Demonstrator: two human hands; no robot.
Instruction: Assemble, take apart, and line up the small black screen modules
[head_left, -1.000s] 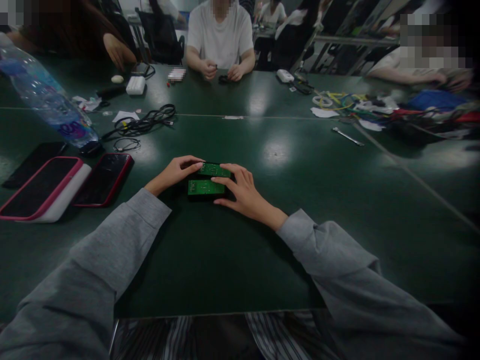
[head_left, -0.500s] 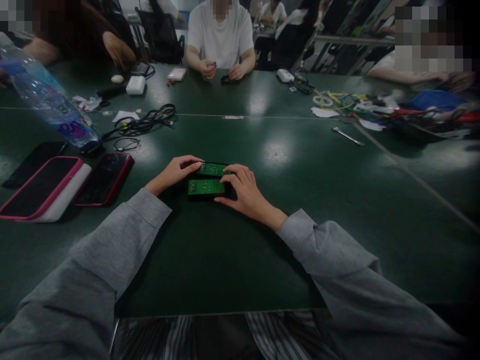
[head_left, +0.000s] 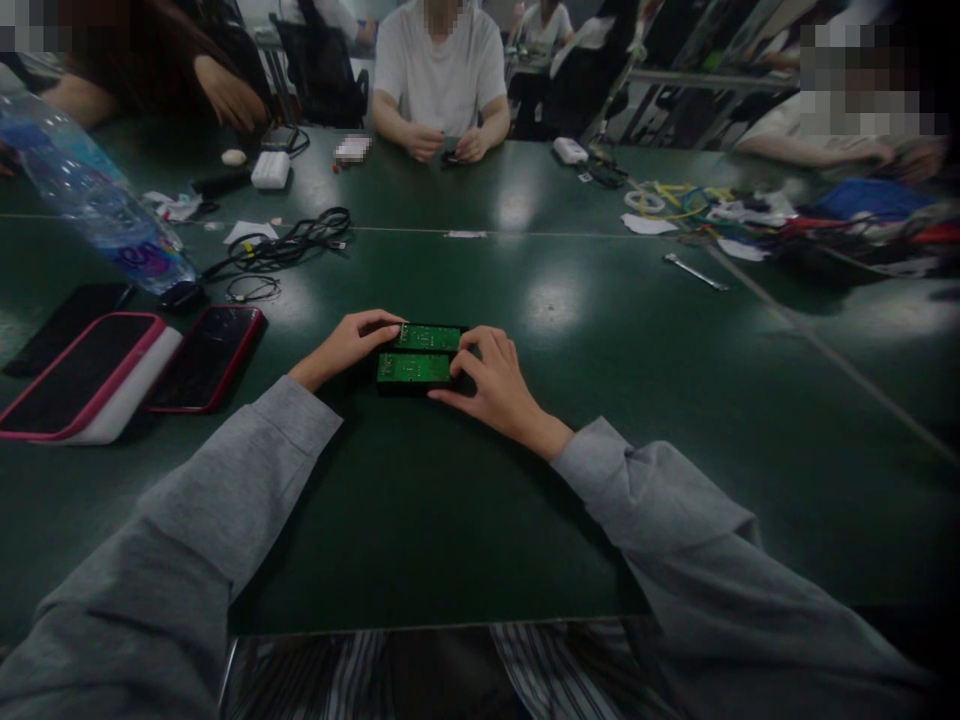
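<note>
Far left: phones (head_left: 206, 358) lie flat, well apart from the work | our left hand (head_left: 346, 345) pinches the far green board (head_left: 429, 336) at its left end, steadying it | both boards lie mid-tabletop (head_left: 420, 520), near board (head_left: 414, 368) just beside | our right hand (head_left: 491, 385) curls on their right ends, squaring them together

Right hand (head_left: 491, 385) covers right ends of both circuit boards (head_left: 415, 367); board markings too small to read. Water bottle (head_left: 90, 195) and pink-edged tablet (head_left: 75, 380) cut off at left edge.
</note>
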